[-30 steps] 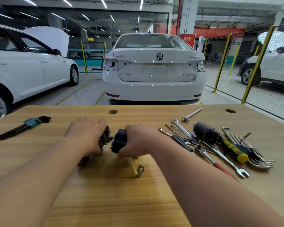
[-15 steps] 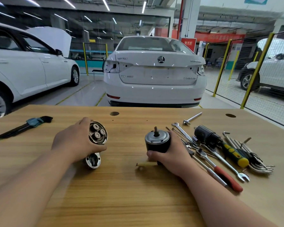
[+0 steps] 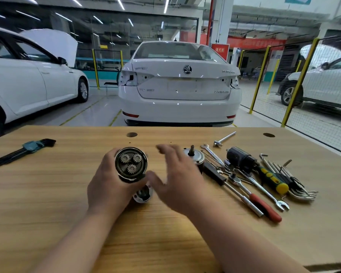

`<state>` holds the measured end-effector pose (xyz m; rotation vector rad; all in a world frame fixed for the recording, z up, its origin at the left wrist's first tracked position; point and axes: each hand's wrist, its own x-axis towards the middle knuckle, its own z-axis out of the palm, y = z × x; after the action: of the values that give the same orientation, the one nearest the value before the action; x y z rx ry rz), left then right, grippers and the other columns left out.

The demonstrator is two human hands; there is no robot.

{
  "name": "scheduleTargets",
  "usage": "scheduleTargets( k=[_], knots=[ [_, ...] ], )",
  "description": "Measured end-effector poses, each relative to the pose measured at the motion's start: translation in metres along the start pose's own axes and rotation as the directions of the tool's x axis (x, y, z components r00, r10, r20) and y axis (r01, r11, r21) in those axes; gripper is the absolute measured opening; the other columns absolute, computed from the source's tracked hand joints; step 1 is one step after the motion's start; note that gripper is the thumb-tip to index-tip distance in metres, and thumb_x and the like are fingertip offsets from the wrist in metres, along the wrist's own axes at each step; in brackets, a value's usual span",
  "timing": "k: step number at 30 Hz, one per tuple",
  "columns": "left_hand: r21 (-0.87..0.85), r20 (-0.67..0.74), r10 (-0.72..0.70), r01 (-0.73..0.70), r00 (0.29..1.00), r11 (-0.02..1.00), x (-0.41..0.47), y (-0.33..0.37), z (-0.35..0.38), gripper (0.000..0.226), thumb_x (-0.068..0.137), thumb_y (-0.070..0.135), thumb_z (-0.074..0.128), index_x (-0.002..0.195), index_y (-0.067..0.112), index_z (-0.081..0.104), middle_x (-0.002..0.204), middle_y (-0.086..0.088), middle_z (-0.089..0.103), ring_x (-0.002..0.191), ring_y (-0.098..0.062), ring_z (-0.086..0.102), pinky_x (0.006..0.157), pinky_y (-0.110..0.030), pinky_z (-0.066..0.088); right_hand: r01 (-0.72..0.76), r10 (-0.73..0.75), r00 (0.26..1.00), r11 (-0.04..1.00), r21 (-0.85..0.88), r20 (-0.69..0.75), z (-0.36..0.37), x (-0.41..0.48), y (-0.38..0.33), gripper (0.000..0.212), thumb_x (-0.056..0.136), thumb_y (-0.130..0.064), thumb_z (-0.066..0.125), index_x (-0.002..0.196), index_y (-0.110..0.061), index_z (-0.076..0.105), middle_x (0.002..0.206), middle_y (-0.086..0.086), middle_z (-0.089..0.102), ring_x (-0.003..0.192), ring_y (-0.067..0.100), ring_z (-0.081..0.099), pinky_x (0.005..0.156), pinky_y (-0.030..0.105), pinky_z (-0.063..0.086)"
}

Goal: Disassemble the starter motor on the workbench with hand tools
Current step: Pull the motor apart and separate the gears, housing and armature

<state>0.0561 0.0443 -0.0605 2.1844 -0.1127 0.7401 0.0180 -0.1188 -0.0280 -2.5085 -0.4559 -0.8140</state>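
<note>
Beside the 3-gear housing (image 3: 130,164), right hand (image 3: 177,182) (splayed) now off motor body (image 3: 195,157)

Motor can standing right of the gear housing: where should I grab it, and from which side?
Grip the motor can round its cylindrical wall, probably from its left: it stands upright, shaft pointing up, and a black-handled tool lies close against its right side.
</note>
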Motion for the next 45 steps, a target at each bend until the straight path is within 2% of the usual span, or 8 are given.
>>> scheduleTargets(
  k=[21,28,31,33,35,36,40,45],
  knots=[
    [0.020,0.164,0.045,-0.049,0.985,0.999,0.013,0.013,0.000,0.081,0.052,0.058,0.078,0.115,0.045,0.029,0.094,0.026,0.045,0.082,-0.004,0.045,0.060,-0.023,0.035,0.024,0.009,0.937,0.996,-0.091,0.348,-0.010,0.051,-0.007,0.044,0.095,-0.021,0.055,0.139,-0.022,0.050,0.132,0.005,0.042,0.115,0.027,0.049,0.091,0.044,0.052],
    [0.056,0.243,0.094,-0.111,0.965,0.992,0.023,0.016,0.003,0.085,0.048,0.057,0.081,0.118,0.045,0.034,0.104,0.023,0.047,0.091,-0.006,0.048,0.069,-0.027,0.038,-0.016,0.008,0.998,0.993,0.118,0.067,-0.029,0.046,0.006,0.015,0.093,-0.028,0.064,0.107,-0.020,0.064,0.108,-0.006,0.057,0.088,0.015,0.059,0.074,0.032,0.054],
    [0.047,0.232,0.092,-0.106,0.968,0.993,0.023,0.013,0.003,0.086,0.048,0.059,0.082,0.118,0.046,0.035,0.105,0.024,0.047,0.093,-0.005,0.047,0.072,-0.027,0.037,-0.255,0.511,0.860,0.442,0.860,-0.007,-0.032,0.026,0.006,0.015,0.094,-0.004,0.053,0.094,-0.019,0.056,0.093,0.002,0.061,0.069,0.014,0.066,0.062,0.029,0.055],
    [0.047,0.222,0.103,-0.116,0.970,0.992,0.021,0.014,0.003,0.085,0.048,0.058,0.082,0.116,0.048,0.033,0.105,0.025,0.047,0.093,-0.005,0.047,0.072,-0.027,0.037,-0.342,0.620,0.709,-0.113,0.933,0.335,-0.028,0.016,0.003,0.020,0.091,0.004,0.044,0.094,-0.013,0.054,0.085,0.006,0.057,0.058,0.015,0.058,0.051,0.027,0.050],
    [0.064,0.218,0.111,-0.128,0.970,0.990,0.019,0.019,0.006,0.084,0.048,0.058,0.082,0.116,0.046,0.034,0.107,0.023,0.051,0.096,-0.008,0.050,0.072,-0.027,0.037,-0.460,0.556,0.601,-0.347,0.817,0.574,-0.024,0.011,0.000,0.009,0.091,-0.006,0.049,0.088,-0.012,0.055,0.069,0.003,0.051,0.050,0.014,0.047,0.047,0.025,0.043],
    [0.082,0.219,0.106,-0.126,0.970,0.989,0.018,0.021,0.007,0.083,0.049,0.058,0.081,0.117,0.045,0.034,0.110,0.020,0.053,0.098,-0.010,0.053,0.071,-0.028,0.038,-0.560,0.547,0.582,-0.268,0.784,0.602,-0.021,0.012,-0.001,0.008,0.092,-0.014,0.053,0.086,-0.012,0.057,0.063,-0.001,0.049,0.048,0.013,0.044,0.048,0.026,0.041],
    [0.198,0.243,0.096,-0.146,0.965,0.969,0.017,0.032,0.013,0.073,0.060,0.055,0.073,0.120,0.036,0.037,0.117,0.012,0.057,0.102,-0.018,0.057,0.067,-0.029,0.039,-0.552,0.480,0.832,0.770,0.321,0.278,-0.006,0.018,-0.002,0.030,0.085,-0.053,0.064,0.088,-0.023,0.062,0.070,-0.010,0.062,0.066,0.010,0.061,0.059,0.029,0.047],
    [0.296,0.297,0.093,-0.184,0.950,0.937,0.022,0.042,0.019,0.078,0.063,0.053,0.072,0.127,0.031,0.033,0.127,0.010,0.053,0.106,-0.019,0.055,0.066,-0.029,0.035,-0.542,0.486,0.834,0.812,0.218,0.263,-0.006,0.024,0.004,0.036,0.085,-0.056,0.064,0.089,-0.020,0.066,0.076,-0.002,0.069,0.071,0.020,0.068,0.070,0.041,0.060]
  ],
)
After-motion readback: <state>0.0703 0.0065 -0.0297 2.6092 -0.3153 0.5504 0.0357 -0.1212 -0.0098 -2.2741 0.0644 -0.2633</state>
